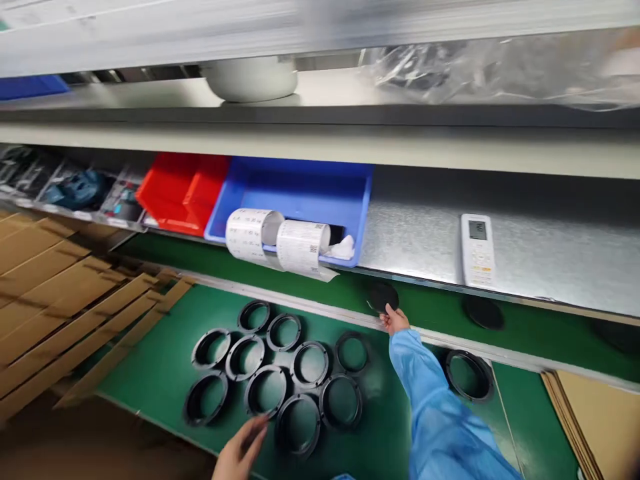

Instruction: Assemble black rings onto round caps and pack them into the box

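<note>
My right hand (395, 320), in a light blue sleeve, reaches forward over the green table. Its fingers touch a black disc (383, 295) on the green conveyor strip; whether it grips the disc is unclear. My left hand (243, 447) hovers low at the front, motion-blurred, just in front of a cluster of several black rings (280, 363) lying flat on the green mat (155, 363). One more black ring (467, 375) lies alone to the right of my sleeve.
A blue bin (300, 193) holds two label rolls (277, 240); a red bin (183, 190) sits left of it. A white remote (477, 248) lies on the metal shelf. Another black disc (483, 312) is on the conveyor. Cardboard sheets (65, 293) are stacked at left.
</note>
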A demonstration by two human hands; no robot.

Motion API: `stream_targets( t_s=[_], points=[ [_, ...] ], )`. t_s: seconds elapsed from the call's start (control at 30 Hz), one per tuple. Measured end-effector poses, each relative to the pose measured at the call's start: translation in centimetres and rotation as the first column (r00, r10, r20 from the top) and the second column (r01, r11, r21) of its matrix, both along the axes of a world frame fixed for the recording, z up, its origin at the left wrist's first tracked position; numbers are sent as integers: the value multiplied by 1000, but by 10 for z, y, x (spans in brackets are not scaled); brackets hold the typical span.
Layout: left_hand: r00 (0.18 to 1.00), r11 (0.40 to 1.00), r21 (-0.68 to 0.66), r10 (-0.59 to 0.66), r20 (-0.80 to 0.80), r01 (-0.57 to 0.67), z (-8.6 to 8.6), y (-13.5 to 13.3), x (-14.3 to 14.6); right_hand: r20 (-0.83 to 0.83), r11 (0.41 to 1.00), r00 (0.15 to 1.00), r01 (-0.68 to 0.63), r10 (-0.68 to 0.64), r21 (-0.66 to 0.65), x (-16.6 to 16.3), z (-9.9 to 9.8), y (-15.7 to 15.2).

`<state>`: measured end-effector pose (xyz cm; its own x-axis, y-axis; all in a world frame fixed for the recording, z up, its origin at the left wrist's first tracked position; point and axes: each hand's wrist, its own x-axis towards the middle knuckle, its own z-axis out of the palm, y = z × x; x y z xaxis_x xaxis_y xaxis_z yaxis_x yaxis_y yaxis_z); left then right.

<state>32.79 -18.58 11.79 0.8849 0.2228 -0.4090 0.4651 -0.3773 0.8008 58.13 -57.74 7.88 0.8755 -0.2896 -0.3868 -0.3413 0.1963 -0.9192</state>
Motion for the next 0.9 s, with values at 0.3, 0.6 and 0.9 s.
stream_targets(
  t_s=[0.3,0.6,0.9],
  points=[
    [921,924,-381,159,354,-13,83,-118,68,81,847,907,-415,412,333,-184,68,91],
    [977,433,-901,204,59,-36,92,-135,18,56,731,844,-493,533,472,-244,109,91],
    [945,76,-980,287,-156,-185,102,-158,-30,297,666,689,-358,661,-654,-250,126,53]
  ],
)
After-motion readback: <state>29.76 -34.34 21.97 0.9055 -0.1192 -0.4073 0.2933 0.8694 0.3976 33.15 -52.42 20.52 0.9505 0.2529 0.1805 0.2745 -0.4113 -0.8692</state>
